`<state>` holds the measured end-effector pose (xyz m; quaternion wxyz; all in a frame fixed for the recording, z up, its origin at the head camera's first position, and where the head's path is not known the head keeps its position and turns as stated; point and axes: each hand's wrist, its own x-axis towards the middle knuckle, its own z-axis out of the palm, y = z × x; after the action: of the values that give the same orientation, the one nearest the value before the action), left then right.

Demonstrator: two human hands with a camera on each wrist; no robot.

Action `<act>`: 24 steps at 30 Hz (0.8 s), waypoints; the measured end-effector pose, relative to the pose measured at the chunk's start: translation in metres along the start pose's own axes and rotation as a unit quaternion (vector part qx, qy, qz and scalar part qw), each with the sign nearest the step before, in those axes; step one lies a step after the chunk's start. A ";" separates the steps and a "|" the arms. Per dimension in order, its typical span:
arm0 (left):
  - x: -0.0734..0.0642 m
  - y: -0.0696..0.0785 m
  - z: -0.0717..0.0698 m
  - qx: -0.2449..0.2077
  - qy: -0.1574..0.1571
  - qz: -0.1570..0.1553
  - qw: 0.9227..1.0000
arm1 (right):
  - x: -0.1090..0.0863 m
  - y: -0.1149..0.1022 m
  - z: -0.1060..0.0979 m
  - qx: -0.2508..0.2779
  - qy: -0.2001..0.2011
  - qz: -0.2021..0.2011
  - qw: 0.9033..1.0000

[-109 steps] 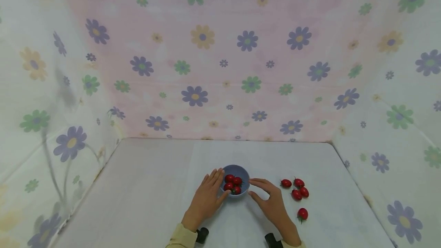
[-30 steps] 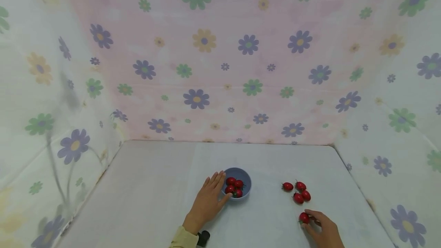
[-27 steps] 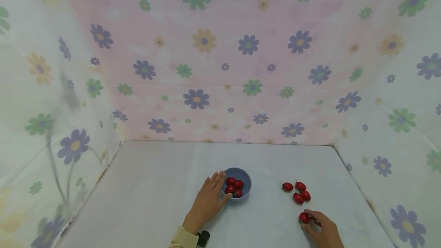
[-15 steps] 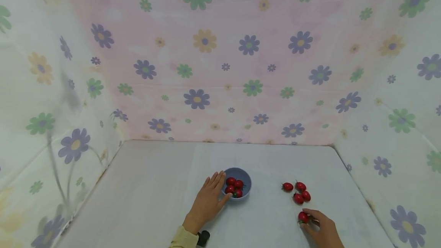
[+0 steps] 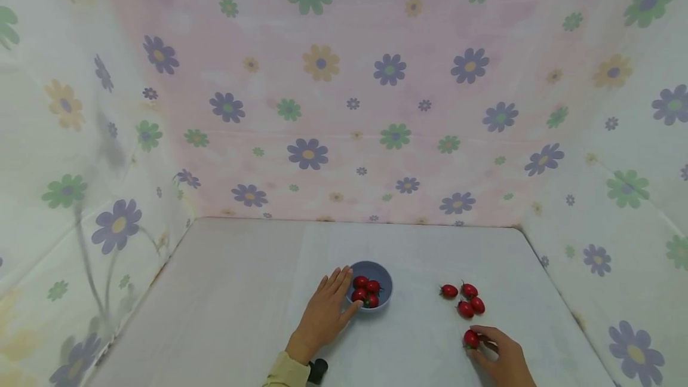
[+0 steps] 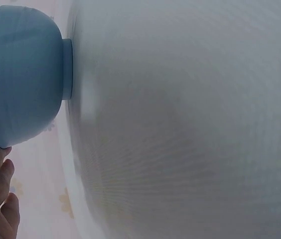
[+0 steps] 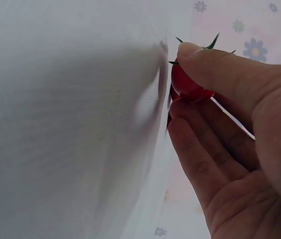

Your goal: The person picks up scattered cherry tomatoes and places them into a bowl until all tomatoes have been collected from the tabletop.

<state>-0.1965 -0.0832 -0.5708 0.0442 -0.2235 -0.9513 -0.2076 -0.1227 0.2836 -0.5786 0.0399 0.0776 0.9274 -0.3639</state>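
Observation:
A blue-grey bowl (image 5: 383,302) with several red cherry tomatoes (image 5: 361,282) inside stands near the table's middle. My left hand (image 5: 322,315) rests against the bowl's left side, fingers straight along the rim and thumb at the near edge. In the left wrist view the fingertips touch the rim of the bowl (image 6: 23,74), whose foot is on the table. To the right, my right hand (image 5: 502,354) pinches a single cherry tomato (image 5: 470,338) between thumb and fingers. The right wrist view shows that tomato (image 7: 188,84) close to the tabletop, its green stem end by the thumb.
Several loose cherry tomatoes (image 5: 465,309) lie on the white table (image 5: 242,291) just beyond the right hand. Flower-printed cloth walls (image 5: 344,76) enclose the back and both sides of the table.
My right hand has left the bowl's right side, reached to the nearest loose tomato and pinched it. Over the last second that tomato has shifted slightly left. My left hand stays at the bowl.

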 end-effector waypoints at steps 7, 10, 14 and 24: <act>0.000 0.001 -0.002 0.004 -0.001 0.002 1.000 | -0.003 -0.004 0.001 0.008 0.010 -0.002 1.000; -0.001 0.001 -0.002 0.005 -0.005 -0.001 1.000 | -0.004 -0.005 0.003 0.014 0.010 0.000 1.000; -0.001 0.001 -0.003 0.006 -0.007 -0.003 1.000 | -0.005 -0.007 0.004 0.017 0.009 0.007 1.000; 0.000 -0.001 0.002 0.012 0.003 0.001 1.000 | -0.003 -0.011 0.008 0.022 0.024 -0.024 0.999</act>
<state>-0.1966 -0.0829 -0.5725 0.0501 -0.2235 -0.9533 -0.1967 -0.1218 0.2697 -0.5766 0.0069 0.0655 0.9213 -0.3832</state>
